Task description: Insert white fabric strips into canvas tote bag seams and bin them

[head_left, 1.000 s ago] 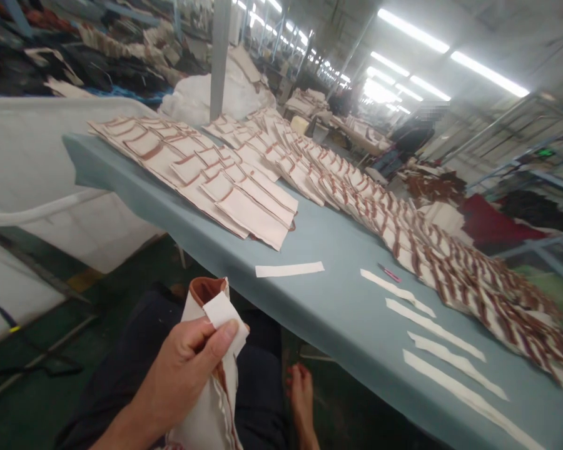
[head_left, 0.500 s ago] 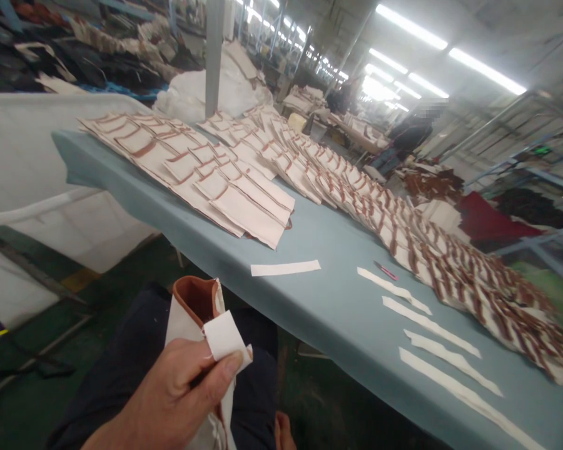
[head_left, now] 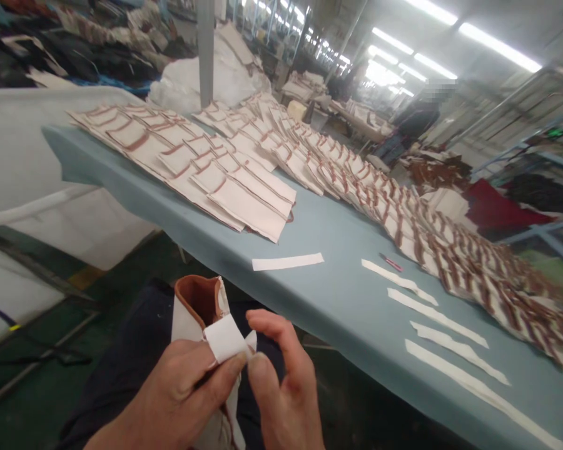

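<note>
Over my lap, my left hand (head_left: 178, 397) is closed on a cream fabric piece with a brown leather edge (head_left: 197, 302). Its thumb pins a small white strip (head_left: 224, 337) against that piece. My right hand (head_left: 281, 384) has come up beside it, index finger and thumb pinching at the strip's right end. White strips (head_left: 288, 262) lie flat on the blue-grey table (head_left: 338, 294) in front of me, one near the middle and several (head_left: 443, 344) at the right.
Long overlapping rows of cream-and-brown fabric pieces (head_left: 244, 200) cover the far side of the table. A pink pen (head_left: 391, 262) lies near the strips. A person (head_left: 413, 125) works at a far bench. A white bag (head_left: 28, 156) stands to the left.
My right hand has come into view from below and met the white strip held by my left hand. The left hand keeps its hold on the fabric piece.
</note>
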`<act>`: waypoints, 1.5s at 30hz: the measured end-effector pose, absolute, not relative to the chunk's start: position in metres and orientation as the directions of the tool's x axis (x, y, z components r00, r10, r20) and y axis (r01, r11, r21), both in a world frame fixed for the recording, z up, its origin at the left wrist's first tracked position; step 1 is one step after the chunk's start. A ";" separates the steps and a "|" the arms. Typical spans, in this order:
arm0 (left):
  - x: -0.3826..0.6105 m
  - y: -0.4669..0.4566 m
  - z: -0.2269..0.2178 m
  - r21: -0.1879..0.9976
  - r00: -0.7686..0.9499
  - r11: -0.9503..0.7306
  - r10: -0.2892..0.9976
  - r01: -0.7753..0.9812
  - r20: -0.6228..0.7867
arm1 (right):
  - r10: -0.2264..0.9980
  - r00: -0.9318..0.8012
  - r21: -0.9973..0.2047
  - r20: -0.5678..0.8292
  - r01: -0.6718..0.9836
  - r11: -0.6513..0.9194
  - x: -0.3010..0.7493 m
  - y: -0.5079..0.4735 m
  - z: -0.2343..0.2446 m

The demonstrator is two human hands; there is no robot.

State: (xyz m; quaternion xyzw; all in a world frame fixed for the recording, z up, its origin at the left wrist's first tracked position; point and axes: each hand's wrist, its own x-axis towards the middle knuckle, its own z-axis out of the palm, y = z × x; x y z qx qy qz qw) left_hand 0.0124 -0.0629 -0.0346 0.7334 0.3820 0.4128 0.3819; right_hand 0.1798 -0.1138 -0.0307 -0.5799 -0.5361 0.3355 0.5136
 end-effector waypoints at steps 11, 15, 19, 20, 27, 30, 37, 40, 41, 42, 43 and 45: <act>0.002 -0.070 -0.039 0.982 0.154 -0.065 0.987 0.175 0.038 | 0.930 0.367 -0.987 0.025 -0.140 0.081 0.160 -0.077 -0.026; -0.007 -0.062 -0.051 0.985 0.083 -0.015 0.997 0.173 0.000 | 0.929 0.365 -0.997 -0.063 -0.069 -0.041 0.173 -0.080 -0.067; -0.023 -0.053 -0.069 0.974 0.131 0.043 0.989 0.224 -0.074 | 0.913 0.235 -0.943 -0.333 -0.110 -0.315 0.146 -0.099 -0.132; -0.027 -0.054 -0.071 0.967 0.119 0.075 0.987 0.241 -0.107 | 0.901 0.214 -0.925 -0.376 -0.135 -0.354 0.137 -0.104 -0.145; -0.053 -0.083 -0.058 0.907 0.138 0.209 0.951 0.365 -0.275 | 0.892 0.136 -0.897 -0.432 -0.166 -0.409 0.109 -0.118 -0.172; -0.068 -0.085 -0.056 0.869 0.215 0.224 0.914 0.440 -0.344 | 0.899 0.134 -0.906 -0.416 -0.138 -0.399 0.112 -0.117 -0.171; -0.081 -0.067 -0.071 0.861 0.298 0.216 0.876 0.461 -0.380 | 0.911 0.214 -0.936 -0.353 -0.061 -0.348 0.126 -0.112 -0.158; -0.072 -0.059 -0.068 0.892 0.292 0.176 0.903 0.417 -0.314 | 0.919 0.252 -0.952 -0.302 -0.030 -0.305 0.141 -0.106 -0.135; -0.068 -0.055 -0.063 0.907 0.301 0.151 0.911 0.394 -0.282 | 0.924 0.260 -0.959 -0.280 -0.021 -0.284 0.147 -0.104 -0.123; -0.064 -0.051 -0.057 0.919 0.315 0.128 0.914 0.373 -0.255 | 0.932 0.262 -0.966 -0.252 -0.012 -0.258 0.152 -0.102 -0.109; -0.060 -0.046 -0.050 0.931 0.326 0.104 0.918 0.349 -0.225 | 0.939 0.260 -0.973 -0.225 -0.009 -0.230 0.157 -0.100 -0.094; -0.053 -0.037 -0.033 0.951 0.333 0.059 0.929 0.304 -0.164 | 0.958 0.222 -0.983 -0.181 -0.020 -0.181 0.165 -0.097 -0.061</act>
